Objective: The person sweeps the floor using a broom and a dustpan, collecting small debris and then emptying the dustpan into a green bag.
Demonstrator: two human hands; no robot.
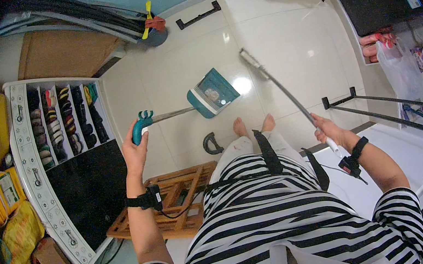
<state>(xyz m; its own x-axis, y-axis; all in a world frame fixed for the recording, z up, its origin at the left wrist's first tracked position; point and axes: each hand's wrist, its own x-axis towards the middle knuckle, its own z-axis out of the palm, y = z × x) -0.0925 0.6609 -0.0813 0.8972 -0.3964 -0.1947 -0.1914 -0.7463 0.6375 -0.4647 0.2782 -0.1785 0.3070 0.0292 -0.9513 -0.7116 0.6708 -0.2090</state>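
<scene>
The left hand (136, 150) is clenched round the teal grip of a long-handled dustpan (212, 92), whose pan rests on the tiled floor (283, 26) just ahead of the bare feet (253, 124). The right hand (327, 130) grasps the broom handle (277, 85), slanting beyond the dustpan. Judging from this, keeping the pan's lip flat on the tiles and sweeping short strokes towards it would work best

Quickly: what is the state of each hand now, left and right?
Left hand: closed on the teal handle of the long-handled dustpan.
Right hand: closed on the broom handle.
</scene>
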